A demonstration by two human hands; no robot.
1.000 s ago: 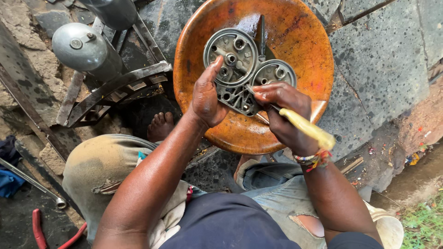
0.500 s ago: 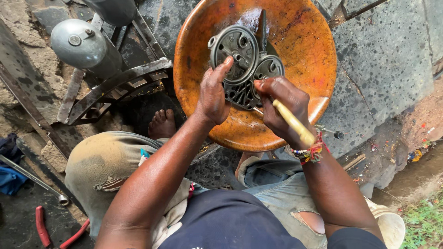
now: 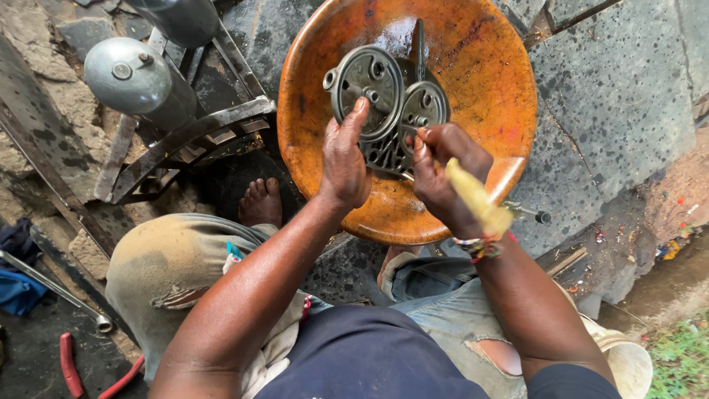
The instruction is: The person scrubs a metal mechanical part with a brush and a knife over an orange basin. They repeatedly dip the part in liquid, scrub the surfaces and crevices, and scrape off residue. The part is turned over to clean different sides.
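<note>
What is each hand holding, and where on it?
Left hand steadies the grey metal engine cover by its lower edge. Right hand grips a yellow-handled tool near the top of its handle.

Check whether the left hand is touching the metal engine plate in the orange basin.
Touching. The head view shows the left hand with its fingers pressed on the metal plate, steadying it above the orange basin.

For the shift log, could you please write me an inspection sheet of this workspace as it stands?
Surface: orange basin, wet and stained inside, on dark stone paving.
Job's things: grey metal engine cover with two round sections, standing in the basin.
Clutter: grey metal cylinder on a metal frame; red-handled pliers; blue cloth.
Grips: left hand steadies the cover; right hand holds a yellow-handled tool.
Cables: nothing seen.
Surroundings: bare foot; grass.
</note>
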